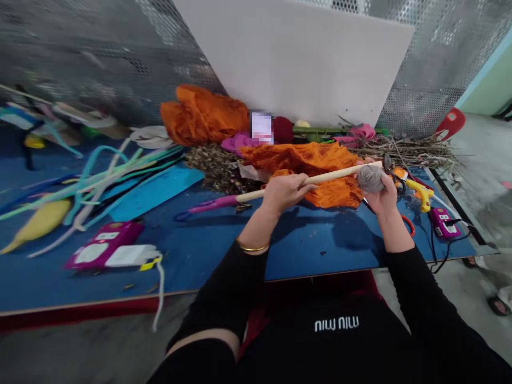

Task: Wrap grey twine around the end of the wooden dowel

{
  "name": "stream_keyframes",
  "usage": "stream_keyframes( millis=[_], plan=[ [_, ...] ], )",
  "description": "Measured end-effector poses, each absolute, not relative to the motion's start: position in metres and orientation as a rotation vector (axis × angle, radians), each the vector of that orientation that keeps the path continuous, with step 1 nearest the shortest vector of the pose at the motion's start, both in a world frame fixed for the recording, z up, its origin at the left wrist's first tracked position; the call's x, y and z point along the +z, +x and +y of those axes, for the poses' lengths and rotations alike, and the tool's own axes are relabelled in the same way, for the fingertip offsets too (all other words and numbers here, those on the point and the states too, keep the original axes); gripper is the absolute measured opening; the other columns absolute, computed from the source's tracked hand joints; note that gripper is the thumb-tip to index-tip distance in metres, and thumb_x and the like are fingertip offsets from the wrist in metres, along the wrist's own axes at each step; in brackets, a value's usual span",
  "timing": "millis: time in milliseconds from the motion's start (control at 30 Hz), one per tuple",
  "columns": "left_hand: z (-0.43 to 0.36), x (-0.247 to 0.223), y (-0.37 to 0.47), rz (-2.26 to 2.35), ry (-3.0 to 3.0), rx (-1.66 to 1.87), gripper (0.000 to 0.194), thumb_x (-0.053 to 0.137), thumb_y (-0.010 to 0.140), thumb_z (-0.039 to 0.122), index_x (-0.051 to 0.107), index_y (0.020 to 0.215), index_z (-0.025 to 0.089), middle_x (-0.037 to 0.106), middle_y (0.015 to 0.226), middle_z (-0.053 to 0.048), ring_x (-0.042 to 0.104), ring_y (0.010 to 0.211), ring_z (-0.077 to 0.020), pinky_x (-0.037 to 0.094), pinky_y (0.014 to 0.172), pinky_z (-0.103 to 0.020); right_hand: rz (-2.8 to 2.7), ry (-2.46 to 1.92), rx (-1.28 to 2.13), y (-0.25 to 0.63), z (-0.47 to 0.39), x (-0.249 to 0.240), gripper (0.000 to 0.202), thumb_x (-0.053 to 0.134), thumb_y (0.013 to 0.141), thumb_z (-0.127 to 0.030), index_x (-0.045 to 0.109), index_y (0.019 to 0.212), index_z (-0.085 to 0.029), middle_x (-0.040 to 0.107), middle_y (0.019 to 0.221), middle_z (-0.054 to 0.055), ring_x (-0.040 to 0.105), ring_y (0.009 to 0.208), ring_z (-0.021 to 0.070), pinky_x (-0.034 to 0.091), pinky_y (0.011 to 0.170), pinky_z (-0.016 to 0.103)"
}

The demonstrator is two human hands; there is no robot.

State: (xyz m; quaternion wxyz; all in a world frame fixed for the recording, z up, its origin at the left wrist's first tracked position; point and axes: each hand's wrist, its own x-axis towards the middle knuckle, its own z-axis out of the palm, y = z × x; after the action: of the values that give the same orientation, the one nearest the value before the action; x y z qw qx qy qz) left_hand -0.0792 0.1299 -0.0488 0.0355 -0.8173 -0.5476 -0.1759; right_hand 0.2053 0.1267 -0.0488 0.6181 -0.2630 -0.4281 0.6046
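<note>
Above the blue table, we hold a pale stick aslant, its pink end pointing between eight and nine o'clock, its bare end between two and three. Our left hand has its fingers wrapped narrowly around the stick near the middle. At three o'clock from it, our right hand has its fingers curled round a gray ball, which sits at the stick's bare end; whether they also grip the stick, we cannot tell. Behind the stick lies a crumpled orange sheet. From our left hand, we see a blue card at nine o'clock, a purple box between eight and nine, an orange bundle between ten and eleven, and a white board at twelve. From our right hand, a glue gun lies at three o'clock.
</note>
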Motion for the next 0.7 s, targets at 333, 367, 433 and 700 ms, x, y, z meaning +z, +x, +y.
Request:
stream_keyframes(
  millis=[333,367,433,700],
  plan=[
    [0.121,-0.041,-0.09,-1.971,-2.377,-0.416,0.068,0.03,0.105,0.062,0.081,0.093,0.019,0.08,0.088,-0.014,0.074,0.084,-0.0313,0.035,0.062,-0.035,-0.96,-0.632,1.525,0.179,0.116,-0.059,0.05,0.09,0.06,-0.045,0.068,0.102,-0.028,0.078,0.123,0.003,0.074,0.106,0.0219,0.062,0.099,0.037],
    [0.12,-0.041,-0.086,-1.976,-2.379,-0.408,0.071,0.027,0.105,0.064,0.081,0.092,0.019,0.08,0.087,-0.015,0.074,0.084,-0.0322,0.036,0.063,-0.035,-0.963,-0.637,1.532,0.176,0.115,-0.061,0.052,0.091,0.059,-0.044,0.068,0.103,-0.028,0.077,0.124,0.003,0.074,0.107,0.0225,0.061,0.099,0.038],
    [0.117,-0.043,-0.076,-1.949,-2.414,-0.466,0.074,0.025,0.105,0.065,0.081,0.096,0.018,0.081,0.09,-0.015,0.075,0.087,-0.0329,0.041,0.065,-0.036,-0.976,-0.656,1.551,0.169,0.112,-0.064,0.056,0.091,0.058,-0.044,0.067,0.107,-0.028,0.077,0.126,0.004,0.074,0.109,0.0244,0.061,0.1,0.04],
    [0.112,-0.058,-0.055,-1.717,-2.654,-0.857,0.056,0.032,0.11,0.055,0.078,0.12,0.024,0.081,0.116,-0.007,0.075,0.104,-0.025,0.049,0.078,-0.032,-1.258,-0.786,1.735,0.171,0.107,-0.061,0.068,0.091,0.058,-0.031,0.068,0.122,-0.028,0.074,0.131,0.005,0.07,0.114,0.0254,0.059,0.101,0.041]
  ],
)
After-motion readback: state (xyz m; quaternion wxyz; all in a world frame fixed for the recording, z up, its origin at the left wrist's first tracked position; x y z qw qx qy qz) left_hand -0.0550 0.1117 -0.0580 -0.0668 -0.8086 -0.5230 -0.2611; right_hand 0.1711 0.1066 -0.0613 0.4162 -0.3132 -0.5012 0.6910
